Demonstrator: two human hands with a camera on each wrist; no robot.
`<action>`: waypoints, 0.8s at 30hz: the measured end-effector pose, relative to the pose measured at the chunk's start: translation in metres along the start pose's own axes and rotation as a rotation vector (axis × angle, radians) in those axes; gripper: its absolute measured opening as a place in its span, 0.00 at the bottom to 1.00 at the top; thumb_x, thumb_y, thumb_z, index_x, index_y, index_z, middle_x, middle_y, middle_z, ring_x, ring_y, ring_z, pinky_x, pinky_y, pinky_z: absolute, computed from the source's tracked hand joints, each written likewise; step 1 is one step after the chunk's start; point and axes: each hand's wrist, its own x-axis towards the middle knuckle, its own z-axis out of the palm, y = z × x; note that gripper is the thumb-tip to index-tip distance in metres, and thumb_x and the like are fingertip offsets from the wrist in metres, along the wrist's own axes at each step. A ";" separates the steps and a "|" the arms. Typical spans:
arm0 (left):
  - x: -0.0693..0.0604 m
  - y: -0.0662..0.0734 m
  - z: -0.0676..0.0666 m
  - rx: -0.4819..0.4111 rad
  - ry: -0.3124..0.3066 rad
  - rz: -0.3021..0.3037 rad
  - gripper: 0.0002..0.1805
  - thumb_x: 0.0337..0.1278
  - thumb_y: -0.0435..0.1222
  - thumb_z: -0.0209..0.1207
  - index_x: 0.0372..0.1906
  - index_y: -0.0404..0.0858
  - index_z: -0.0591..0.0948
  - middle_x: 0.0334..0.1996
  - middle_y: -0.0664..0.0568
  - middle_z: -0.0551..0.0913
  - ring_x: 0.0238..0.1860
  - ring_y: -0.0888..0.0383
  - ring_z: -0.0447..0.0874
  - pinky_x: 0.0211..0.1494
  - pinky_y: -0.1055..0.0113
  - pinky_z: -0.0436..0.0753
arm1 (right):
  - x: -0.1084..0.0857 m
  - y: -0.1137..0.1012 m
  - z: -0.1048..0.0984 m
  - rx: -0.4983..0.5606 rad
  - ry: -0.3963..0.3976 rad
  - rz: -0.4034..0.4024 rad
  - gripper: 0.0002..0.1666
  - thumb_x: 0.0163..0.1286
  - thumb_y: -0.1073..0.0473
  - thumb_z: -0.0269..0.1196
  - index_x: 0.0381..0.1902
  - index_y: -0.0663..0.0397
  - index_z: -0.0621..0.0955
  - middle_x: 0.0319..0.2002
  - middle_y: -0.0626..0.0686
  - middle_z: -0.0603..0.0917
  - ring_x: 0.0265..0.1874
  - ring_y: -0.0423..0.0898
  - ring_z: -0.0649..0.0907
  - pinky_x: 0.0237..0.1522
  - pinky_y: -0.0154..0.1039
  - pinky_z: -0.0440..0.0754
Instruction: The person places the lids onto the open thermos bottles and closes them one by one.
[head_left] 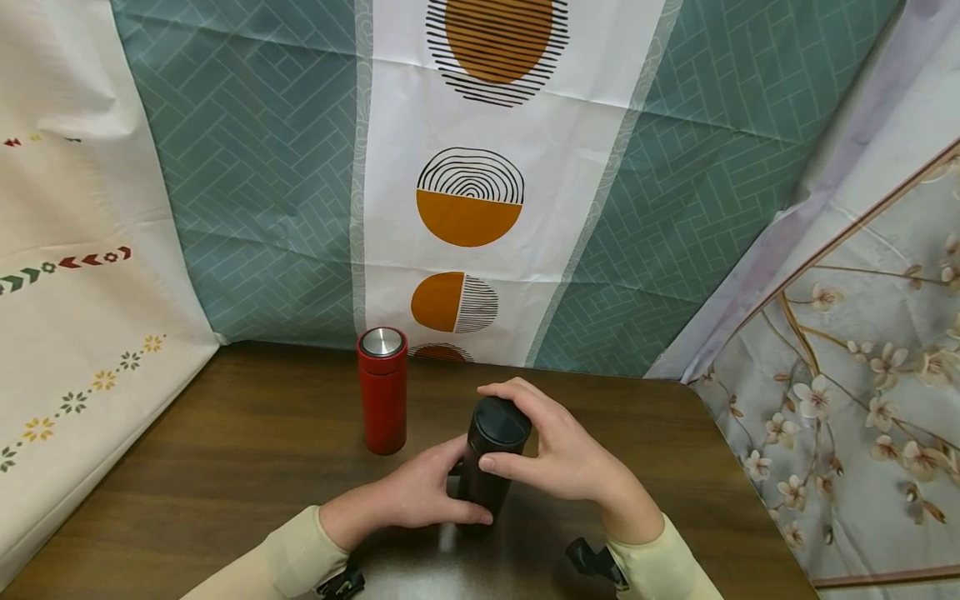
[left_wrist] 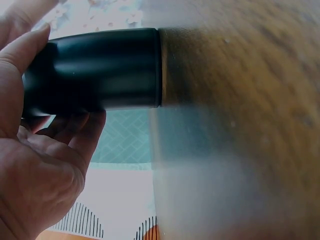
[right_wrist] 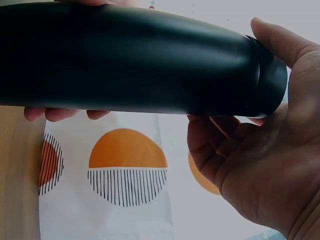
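Note:
A black thermos bottle (head_left: 483, 482) stands slightly tilted in the head view, at the middle of the table. My left hand (head_left: 420, 492) grips its body from the left, the thumb on the near side and the fingers behind. Around the black lid (head_left: 502, 423) my right hand (head_left: 572, 454) is curled, thumb in front and fingers on the far side. The lid sits on the bottle. In the left wrist view, the base of the bottle (left_wrist: 100, 72) meets the table surface. The right wrist view shows the seam below the lid (right_wrist: 274, 80).
Behind and left of the black bottle, a red thermos bottle (head_left: 385, 408) with a silver-topped lid stands upright. The brown wooden table (head_left: 247, 450) ends at a hanging patterned cloth (head_left: 262, 167). Floral cloth (head_left: 847, 433) hangs on the right, cream cloth (head_left: 90, 333) on the left.

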 end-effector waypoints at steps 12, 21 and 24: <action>0.000 0.000 0.000 -0.013 -0.006 0.013 0.44 0.60 0.57 0.81 0.78 0.67 0.70 0.67 0.69 0.82 0.68 0.61 0.81 0.74 0.50 0.79 | 0.000 -0.001 0.001 0.001 0.012 0.026 0.39 0.72 0.49 0.79 0.76 0.36 0.76 0.66 0.42 0.82 0.57 0.45 0.83 0.58 0.46 0.85; 0.000 0.000 -0.001 -0.011 -0.010 0.006 0.44 0.60 0.57 0.81 0.78 0.67 0.70 0.67 0.69 0.81 0.69 0.61 0.81 0.75 0.50 0.78 | 0.001 -0.002 0.001 -0.035 0.048 0.018 0.38 0.68 0.50 0.82 0.72 0.37 0.79 0.61 0.41 0.83 0.56 0.44 0.83 0.57 0.45 0.84; 0.001 0.000 -0.001 -0.017 -0.013 0.003 0.44 0.60 0.57 0.81 0.78 0.67 0.70 0.67 0.69 0.81 0.69 0.61 0.81 0.75 0.50 0.78 | 0.001 -0.001 0.001 -0.038 0.058 0.016 0.37 0.67 0.50 0.83 0.71 0.38 0.80 0.60 0.40 0.84 0.56 0.43 0.83 0.57 0.45 0.84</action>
